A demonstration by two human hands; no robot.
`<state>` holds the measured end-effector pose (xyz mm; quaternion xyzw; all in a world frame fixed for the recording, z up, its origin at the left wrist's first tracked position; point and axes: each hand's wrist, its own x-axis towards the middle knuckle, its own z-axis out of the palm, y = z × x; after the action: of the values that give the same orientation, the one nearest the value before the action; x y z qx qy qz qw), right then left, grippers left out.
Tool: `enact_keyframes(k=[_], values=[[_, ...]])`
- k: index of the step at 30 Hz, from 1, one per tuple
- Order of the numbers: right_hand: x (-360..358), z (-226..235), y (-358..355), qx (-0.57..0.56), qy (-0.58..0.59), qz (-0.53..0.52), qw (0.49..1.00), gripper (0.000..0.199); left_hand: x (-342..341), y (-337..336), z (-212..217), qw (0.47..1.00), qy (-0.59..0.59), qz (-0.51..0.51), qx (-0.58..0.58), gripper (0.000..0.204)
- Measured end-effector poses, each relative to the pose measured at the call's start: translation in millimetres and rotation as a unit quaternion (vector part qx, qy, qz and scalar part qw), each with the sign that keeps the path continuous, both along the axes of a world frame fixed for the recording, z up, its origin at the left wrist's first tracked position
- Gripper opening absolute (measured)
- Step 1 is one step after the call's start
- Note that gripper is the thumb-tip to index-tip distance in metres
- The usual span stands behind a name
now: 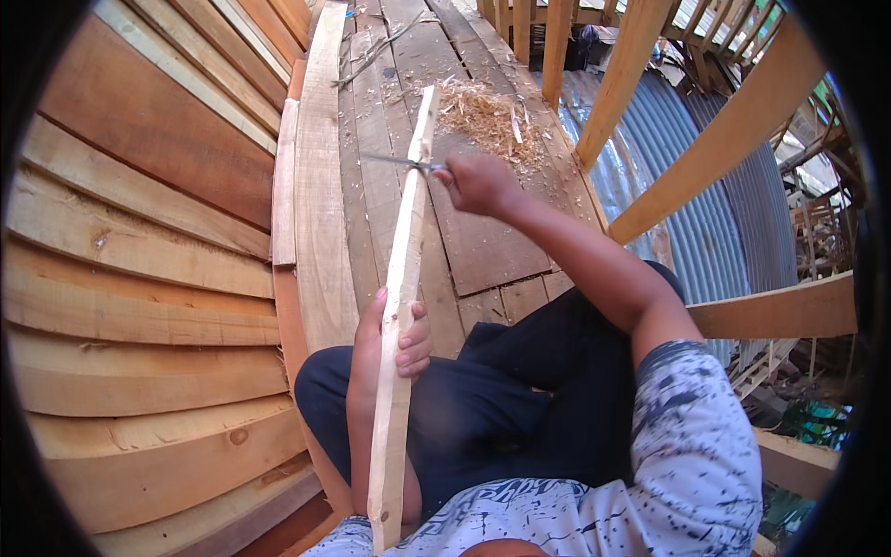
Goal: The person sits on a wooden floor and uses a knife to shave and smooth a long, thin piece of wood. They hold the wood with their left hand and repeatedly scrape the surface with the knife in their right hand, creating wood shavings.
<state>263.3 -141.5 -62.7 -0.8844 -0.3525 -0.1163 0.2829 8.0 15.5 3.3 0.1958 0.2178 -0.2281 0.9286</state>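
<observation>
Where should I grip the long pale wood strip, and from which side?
Probably the lower half of the wood strip, from beneath, around where the left hand wraps it: it is narrow enough there for thumb and fingers to take opposite sides. Avoid the upper part, where the bladed tool in the right hand lies across it.

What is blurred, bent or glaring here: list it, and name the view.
Head view, left: stacked boards curve toward the black rim; head view, centre: the blade by the right hand looks slightly smeared, perhaps from motion; head view, right: corrugated roofing has a bright, pale patch; head view, below centre: a faint haze over the dark trousers.
</observation>
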Motion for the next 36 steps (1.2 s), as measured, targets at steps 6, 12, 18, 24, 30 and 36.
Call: enact_keyframes(k=[6, 12, 18, 24, 30, 36], values=[[-16.8, 1.3, 3.7, 0.015, -0.030, 0.084, 0.996, 0.028, -1.1, -0.5, 2.2, 1.000, 0.014, -0.003, 0.013, 0.050], [6.5, -0.6, -3.4, 0.017, -0.023, 0.003, 1.000, 0.031, -0.7, -3.7, 2.9, 0.999, 0.018, -0.008, 0.043, 0.049], [-3.1, -0.3, -1.1, 0.011, -0.012, 0.050, 0.999, 0.031, -2.5, -7.2, 3.3, 0.997, 0.018, -0.007, 0.081, 0.049], [2.9, -15.5, 1.9, 0.010, -0.047, 0.041, 0.998, 0.031, -4.1, -5.2, 1.7, 0.997, 0.017, -0.005, 0.072, 0.049], [-7.0, 1.6, 3.6, -0.017, 0.005, 0.053, 0.998, 0.034, -9.9, -1.6, 5.4, 0.998, 0.007, 0.009, 0.067, 0.050], [-3.8, -4.8, 1.5, 0.000, -0.050, 0.081, 0.995, 0.032, -13.4, -2.2, 11.3, 0.998, -0.007, 0.007, 0.063, 0.052]])
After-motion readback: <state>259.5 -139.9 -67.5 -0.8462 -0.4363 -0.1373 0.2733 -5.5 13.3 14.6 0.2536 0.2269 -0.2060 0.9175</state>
